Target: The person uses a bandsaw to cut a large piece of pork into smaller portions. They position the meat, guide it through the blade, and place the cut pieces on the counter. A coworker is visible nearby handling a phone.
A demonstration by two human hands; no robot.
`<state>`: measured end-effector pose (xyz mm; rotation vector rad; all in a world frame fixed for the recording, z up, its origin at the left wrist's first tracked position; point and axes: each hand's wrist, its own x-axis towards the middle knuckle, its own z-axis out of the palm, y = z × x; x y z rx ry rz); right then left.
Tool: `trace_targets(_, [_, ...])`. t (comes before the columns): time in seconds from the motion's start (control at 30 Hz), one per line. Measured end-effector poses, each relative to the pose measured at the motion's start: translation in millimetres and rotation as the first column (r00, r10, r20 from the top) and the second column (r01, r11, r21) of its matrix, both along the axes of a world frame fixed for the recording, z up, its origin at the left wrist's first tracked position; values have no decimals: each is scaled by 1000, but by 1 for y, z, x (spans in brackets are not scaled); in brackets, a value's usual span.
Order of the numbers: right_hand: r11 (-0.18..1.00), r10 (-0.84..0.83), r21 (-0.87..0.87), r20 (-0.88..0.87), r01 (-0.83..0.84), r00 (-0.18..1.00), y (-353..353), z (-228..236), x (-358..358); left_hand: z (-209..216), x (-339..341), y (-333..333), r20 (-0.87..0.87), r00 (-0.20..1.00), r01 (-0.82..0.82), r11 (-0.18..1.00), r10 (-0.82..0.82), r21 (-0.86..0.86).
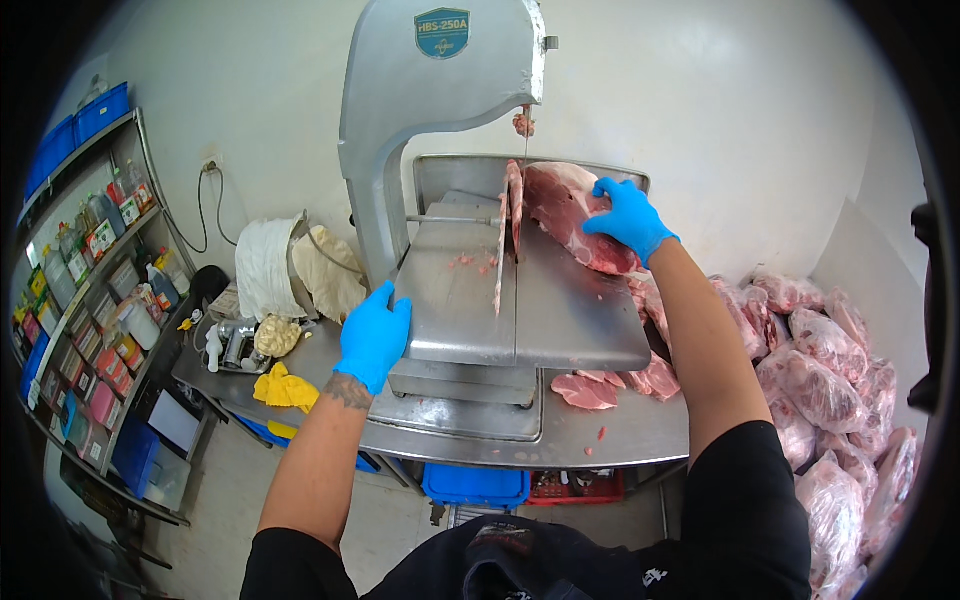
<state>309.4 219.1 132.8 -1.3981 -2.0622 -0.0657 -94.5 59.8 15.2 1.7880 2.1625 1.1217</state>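
A grey band saw (372,120) stands on a steel bench, its thin blade running down to a steel table (450,300). My right hand (632,222), in a blue glove, grips a large bone-in cut of raw meat (565,212) just right of the blade. Upright beside the blade is a thin meat slice (515,205), next to a long narrow guide plate (501,250). My left hand (376,338), also gloved in blue, is closed at the left edge of the saw table; some of its fingers are hidden. Small meat scraps dot the tabletop.
Flat meat slices (590,390) lie on the bench at right. Plastic-wrapped meat (825,370) is piled beyond. At left are a yellow cloth (286,388), a white cloth (268,268) and a shelf of bottles (100,240). Blue (475,485) and red crates (575,487) sit underneath.
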Motion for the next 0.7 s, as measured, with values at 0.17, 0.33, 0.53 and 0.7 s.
trace_targets(0.17, [999,-19,35,16,18,1000,-62,0,11,-1,-1,1,0,1000,14,1000,-14,25])
trace_targets(0.33, [999,48,21,-9,-48,999,-131,-1,24,0,-1,1,24,999,25,1000,-25,-12])
trace_targets(0.53, [984,174,47,-115,-169,978,-195,-6,42,1,-1,0,17,999,29,999,-29,-15])
trace_targets(0.7, [960,141,-192,-292,-203,946,-221,2,62,1,-1,0,22,999,24,999,-23,-33])
